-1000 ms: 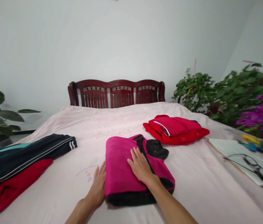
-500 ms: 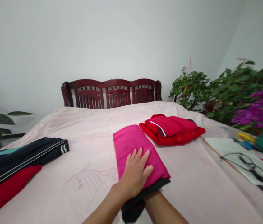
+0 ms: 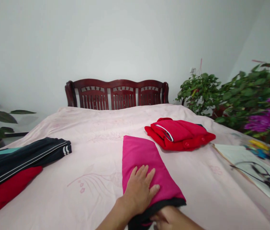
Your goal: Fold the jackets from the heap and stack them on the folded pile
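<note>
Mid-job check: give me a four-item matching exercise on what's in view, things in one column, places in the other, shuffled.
Things
1. Left hand
2. Glasses
3. Dark striped garment
4. Wooden backrest

Places
A. At the back, in front of the wall
B. Palm down on the folded pink garment
C. At the left, next to red cloth
D. On white paper at the right

Pairs: 1-B, 2-D, 3-C, 4-A
</note>
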`<state>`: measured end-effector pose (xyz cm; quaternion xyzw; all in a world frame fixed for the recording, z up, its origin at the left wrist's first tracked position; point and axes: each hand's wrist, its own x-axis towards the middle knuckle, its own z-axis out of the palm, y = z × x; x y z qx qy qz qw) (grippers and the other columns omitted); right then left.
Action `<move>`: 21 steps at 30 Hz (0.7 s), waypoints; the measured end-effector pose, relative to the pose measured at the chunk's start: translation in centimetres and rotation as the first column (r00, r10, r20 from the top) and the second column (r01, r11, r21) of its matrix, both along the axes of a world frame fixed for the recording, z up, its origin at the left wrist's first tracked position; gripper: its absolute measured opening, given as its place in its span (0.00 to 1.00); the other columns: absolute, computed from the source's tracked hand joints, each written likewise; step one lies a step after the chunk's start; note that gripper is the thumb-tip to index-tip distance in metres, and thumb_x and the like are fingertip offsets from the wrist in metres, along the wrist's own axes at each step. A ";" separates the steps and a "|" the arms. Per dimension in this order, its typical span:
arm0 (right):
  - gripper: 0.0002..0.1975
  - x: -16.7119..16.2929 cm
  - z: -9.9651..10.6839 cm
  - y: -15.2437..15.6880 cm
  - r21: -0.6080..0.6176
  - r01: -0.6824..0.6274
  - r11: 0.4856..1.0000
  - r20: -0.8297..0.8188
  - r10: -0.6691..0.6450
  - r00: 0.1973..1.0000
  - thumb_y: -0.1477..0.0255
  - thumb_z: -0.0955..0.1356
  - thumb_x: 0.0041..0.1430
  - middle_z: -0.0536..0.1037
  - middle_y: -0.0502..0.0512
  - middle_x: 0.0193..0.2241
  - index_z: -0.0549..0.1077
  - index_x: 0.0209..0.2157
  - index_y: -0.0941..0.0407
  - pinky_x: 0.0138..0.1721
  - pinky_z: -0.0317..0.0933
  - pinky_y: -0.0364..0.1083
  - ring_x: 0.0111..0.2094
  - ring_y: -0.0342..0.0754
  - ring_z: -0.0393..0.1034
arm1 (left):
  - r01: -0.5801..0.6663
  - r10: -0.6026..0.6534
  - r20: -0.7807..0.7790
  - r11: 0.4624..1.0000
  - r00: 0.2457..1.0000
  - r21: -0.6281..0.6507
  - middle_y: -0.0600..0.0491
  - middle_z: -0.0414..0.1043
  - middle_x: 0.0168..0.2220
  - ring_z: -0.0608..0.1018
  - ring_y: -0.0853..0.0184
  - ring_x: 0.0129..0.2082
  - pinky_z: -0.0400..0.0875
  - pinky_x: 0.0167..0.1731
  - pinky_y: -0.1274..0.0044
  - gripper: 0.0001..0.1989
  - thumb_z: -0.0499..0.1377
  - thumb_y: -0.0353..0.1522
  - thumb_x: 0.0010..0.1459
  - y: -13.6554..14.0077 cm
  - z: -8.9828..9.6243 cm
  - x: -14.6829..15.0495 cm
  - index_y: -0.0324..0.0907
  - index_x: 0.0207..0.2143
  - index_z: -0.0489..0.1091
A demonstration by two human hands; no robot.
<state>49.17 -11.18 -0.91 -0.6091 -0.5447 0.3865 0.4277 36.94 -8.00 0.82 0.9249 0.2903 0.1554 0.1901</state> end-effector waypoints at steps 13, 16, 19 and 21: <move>0.29 1.8 6.1 10.2 0.142 -0.279 0.950 0.759 0.077 0.646 0.57 0.54 0.69 0.48 0.53 0.70 0.55 0.68 0.52 0.68 0.31 0.56 0.70 0.51 0.37 | 0.050 -0.042 -0.058 0.988 0.997 0.146 0.41 0.53 0.68 0.54 0.44 0.68 0.42 0.64 0.44 0.34 0.55 0.48 0.60 -2.3 -4.8 0.7 0.47 0.66 0.57; 0.31 2.0 1.4 14.5 -0.066 -0.231 0.971 0.769 0.197 0.608 0.56 0.52 0.69 0.51 0.55 0.69 0.53 0.68 0.53 0.67 0.35 0.55 0.70 0.50 0.41 | 0.129 -0.112 -0.109 0.978 0.988 0.162 0.40 0.53 0.67 0.58 0.40 0.66 0.51 0.60 0.41 0.34 0.56 0.48 0.60 -2.2 -6.7 0.7 0.47 0.65 0.59; 0.31 3.1 -1.0 16.1 -0.079 -0.212 0.974 0.774 0.193 0.603 0.54 0.50 0.69 0.55 0.53 0.68 0.54 0.68 0.52 0.67 0.36 0.52 0.68 0.48 0.46 | 0.180 -0.164 -0.095 0.963 0.982 0.202 0.42 0.56 0.65 0.63 0.43 0.64 0.62 0.56 0.44 0.28 0.51 0.40 0.66 -2.7 -8.9 1.1 0.48 0.67 0.55; 0.30 3.7 -1.3 16.4 -0.066 -0.189 0.980 0.791 0.167 0.589 0.56 0.51 0.69 0.58 0.51 0.67 0.57 0.67 0.51 0.67 0.35 0.52 0.68 0.47 0.48 | 0.182 -0.173 -0.061 0.964 0.983 0.196 0.42 0.57 0.64 0.65 0.45 0.63 0.64 0.56 0.45 0.26 0.48 0.36 0.67 -3.3 -10.0 1.3 0.48 0.67 0.55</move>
